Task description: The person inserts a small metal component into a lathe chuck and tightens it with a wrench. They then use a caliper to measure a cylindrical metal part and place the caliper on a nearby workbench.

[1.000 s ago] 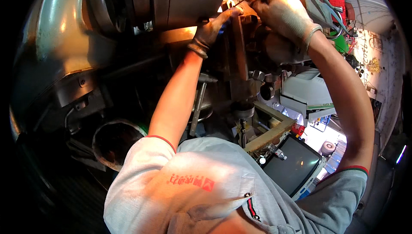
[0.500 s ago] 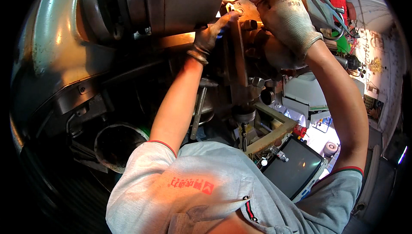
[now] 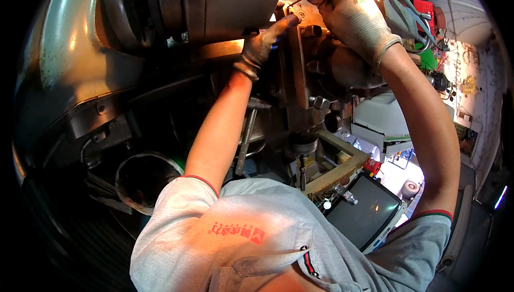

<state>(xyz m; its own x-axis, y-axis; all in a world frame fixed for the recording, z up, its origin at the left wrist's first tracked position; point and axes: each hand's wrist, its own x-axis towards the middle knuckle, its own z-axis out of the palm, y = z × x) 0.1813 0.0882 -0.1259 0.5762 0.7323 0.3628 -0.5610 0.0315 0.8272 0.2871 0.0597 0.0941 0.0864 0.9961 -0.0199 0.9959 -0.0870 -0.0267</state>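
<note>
1. Head view: a thin, dark, straight metal rod [image 3: 297, 1] is seen at upper centre, pinched between thumb and fingers of the right hand [image 3: 350, 16], gloved in off-white knit.
2. The left hand [image 3: 261, 44], darkly stained and gloved, is placed below the large, dark steel cylinder [image 3: 241, 2]; whether anything is grasped cannot be told.
3. Apparently, fine work with the rod's tip is in hand; steady, careful alignment is called for next.

The cylinder [image 3: 230, 5] lies left of the hands [image 3: 259, 46] [image 3: 356, 21] — a bucket [image 3: 131, 205], seemingly, lower down.
</note>
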